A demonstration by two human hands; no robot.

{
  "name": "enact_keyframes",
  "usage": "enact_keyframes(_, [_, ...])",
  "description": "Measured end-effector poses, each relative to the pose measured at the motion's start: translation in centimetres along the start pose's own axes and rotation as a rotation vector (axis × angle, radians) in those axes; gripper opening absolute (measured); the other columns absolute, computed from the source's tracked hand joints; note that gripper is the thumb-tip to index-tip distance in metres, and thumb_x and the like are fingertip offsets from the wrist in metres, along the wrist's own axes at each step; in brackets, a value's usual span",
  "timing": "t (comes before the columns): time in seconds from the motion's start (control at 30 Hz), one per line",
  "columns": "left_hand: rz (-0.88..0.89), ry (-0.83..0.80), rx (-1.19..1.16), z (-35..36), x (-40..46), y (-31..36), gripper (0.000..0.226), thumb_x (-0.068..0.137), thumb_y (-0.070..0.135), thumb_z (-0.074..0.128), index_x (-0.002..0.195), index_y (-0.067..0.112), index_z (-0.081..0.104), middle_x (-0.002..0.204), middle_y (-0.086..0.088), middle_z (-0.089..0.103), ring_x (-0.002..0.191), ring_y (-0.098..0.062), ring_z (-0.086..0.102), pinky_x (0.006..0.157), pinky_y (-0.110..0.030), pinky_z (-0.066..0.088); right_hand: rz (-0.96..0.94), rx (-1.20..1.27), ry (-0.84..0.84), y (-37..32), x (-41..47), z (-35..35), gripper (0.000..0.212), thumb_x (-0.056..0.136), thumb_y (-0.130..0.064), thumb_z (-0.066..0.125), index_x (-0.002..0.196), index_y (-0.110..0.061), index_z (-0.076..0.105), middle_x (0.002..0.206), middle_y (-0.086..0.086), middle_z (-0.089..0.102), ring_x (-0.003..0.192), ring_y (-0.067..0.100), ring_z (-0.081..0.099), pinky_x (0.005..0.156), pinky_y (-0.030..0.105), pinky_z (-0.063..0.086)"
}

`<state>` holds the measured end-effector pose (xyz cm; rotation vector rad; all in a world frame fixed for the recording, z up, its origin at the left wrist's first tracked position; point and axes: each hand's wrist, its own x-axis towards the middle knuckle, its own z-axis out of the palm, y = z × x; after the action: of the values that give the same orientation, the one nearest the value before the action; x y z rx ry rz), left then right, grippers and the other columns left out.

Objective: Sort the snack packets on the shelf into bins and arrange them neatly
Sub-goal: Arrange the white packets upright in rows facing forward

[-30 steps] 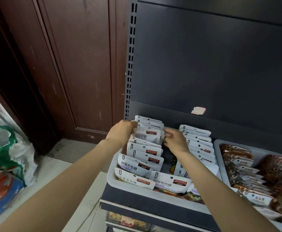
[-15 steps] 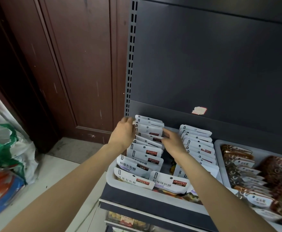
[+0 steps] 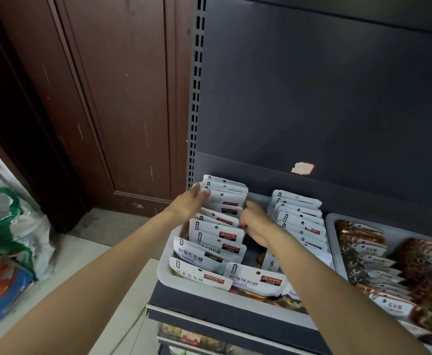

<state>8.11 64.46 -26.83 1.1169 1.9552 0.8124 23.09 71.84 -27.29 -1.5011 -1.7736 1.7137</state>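
Note:
A light grey bin (image 3: pixel 164 274) on the dark shelf holds two rows of upright white snack packets. My left hand (image 3: pixel 190 204) lies with straight fingers against the left edge of the rear packets in the left row (image 3: pixel 217 228). My right hand (image 3: pixel 257 224) sits in the gap between the rows, thumb up and fingers curled round the right edges of a few left-row packets. The right row (image 3: pixel 300 217) stands untouched. Two loose white packets (image 3: pixel 257 279) lean at the bin's front.
A second grey bin (image 3: pixel 330 226) to the right holds brown snack packets (image 3: pixel 363 248). The dark shelf back panel (image 3: pixel 312 98) rises behind. A brown wooden door (image 3: pixel 122 98) and filled plastic bags (image 3: pixel 7 239) on the floor are at the left. A lower shelf (image 3: pixel 192 336) shows below.
Both hands stayed on the left row. My left hand straightened and slid up along the rear packets' left edge, and the packets it held now stand more upright in line.

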Motion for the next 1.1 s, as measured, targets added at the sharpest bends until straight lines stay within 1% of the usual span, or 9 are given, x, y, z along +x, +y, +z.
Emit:
enact_keyframes(0.1, [0.139,0.089,0.168,1.2,-0.7,1.1,0.059,0.101,0.04,0.036,0.153,0.02,0.013,0.158,-0.005,0.019,0.145,-0.024,0.019,0.115,-0.036,0.019,-0.007,-0.14,-0.021,-0.4,-0.6,-1.8,0.031,0.086,0.009,0.036,0.107,-0.007,0.052,0.108,0.007,0.059,0.106,0.022,0.055,0.099,0.041,0.046])
enact_keyframes(0.2, [0.308,0.139,0.37,2.5,-1.7,2.4,0.057,0.099,0.03,0.046,0.15,0.021,0.024,0.157,-0.002,0.021,0.143,-0.022,0.021,0.114,-0.035,0.025,-0.089,-0.281,0.037,-0.2,-1.9,-4.3,0.056,0.089,0.002,0.043,0.143,-0.012,0.035,0.138,0.006,0.045,0.129,0.022,0.042,0.109,0.039,0.036])
enact_keyframes(0.3, [0.377,0.119,0.421,3.8,-2.4,3.5,0.047,0.097,0.025,0.047,0.143,0.021,0.038,0.147,-0.002,0.038,0.13,-0.023,0.04,0.102,-0.035,0.041,-0.205,-0.351,0.168,0.8,-4.3,-8.2,0.049,0.093,0.001,0.044,0.141,-0.013,0.042,0.141,0.005,0.047,0.128,0.018,0.045,0.103,0.025,0.036])
enact_keyframes(0.43, [0.454,0.021,0.364,6.7,-3.0,5.6,0.04,0.098,0.02,0.046,0.137,0.017,0.045,0.139,-0.003,0.043,0.117,-0.023,0.05,0.096,-0.033,0.044,-0.195,-0.425,0.341,3.8,-6.2,-13.6,0.04,0.094,0.003,0.046,0.13,-0.011,0.053,0.133,0.002,0.053,0.124,0.019,0.049,0.102,0.028,0.037])
enact_keyframes(0.6, [0.321,-0.097,0.24,10.9,0.0,8.1,0.044,0.099,0.018,0.045,0.142,0.014,0.039,0.138,-0.009,0.05,0.117,-0.025,0.054,0.093,-0.028,0.041,-0.16,-0.505,0.403,6.2,-5.7,-17.6,0.049,0.094,-0.011,0.052,0.141,-0.014,0.04,0.145,0.007,0.043,0.132,0.024,0.042,0.106,0.035,0.034])
enact_keyframes(0.8, [-0.014,-0.056,-0.192,14.0,4.1,8.8,0.064,0.092,0.008,0.054,0.149,0.012,0.024,0.142,-0.016,0.044,0.127,-0.033,0.047,0.105,-0.04,0.041,-0.145,-0.275,0.192,6.4,-1.6,-18.3,0.073,0.095,-0.013,0.054,0.152,-0.025,0.01,0.158,0.002,0.018,0.143,0.022,0.021,0.115,0.038,0.022])
enact_keyframes(0.87, [-0.03,-0.053,-0.319,14.6,4.7,8.6,0.068,0.092,0.007,0.055,0.15,0.016,0.023,0.145,-0.014,0.042,0.13,-0.032,0.045,0.106,-0.041,0.04,-0.124,-0.193,0.189,6.7,0.0,-18.1,0.071,0.094,-0.013,0.055,0.151,-0.025,0.015,0.154,0.003,0.028,0.139,0.023,0.031,0.112,0.038,0.031])
enact_keyframes(0.97, [-0.018,-0.044,-0.358,15.3,5.1,8.1,0.048,0.094,0.011,0.054,0.139,0.013,0.04,0.135,-0.014,0.052,0.122,-0.032,0.053,0.101,-0.041,0.045,-0.18,-0.285,0.282,7.5,2.0,-18.0,0.043,0.09,-0.016,0.062,0.131,-0.011,0.049,0.123,0.007,0.059,0.112,0.023,0.056,0.091,0.032,0.047])
enact_keyframes(1.1, [0.081,0.01,-0.281,15.6,5.0,7.1,0.005,0.095,0.017,0.053,0.099,0.019,0.051,0.104,-0.013,0.063,0.102,-0.03,0.059,0.096,-0.049,0.047,-0.405,-0.449,0.401,8.1,1.5,-18.2,0.008,0.085,-0.013,0.068,0.087,-0.006,0.065,0.08,0.002,0.061,0.075,0.016,0.056,0.059,0.015,0.038])
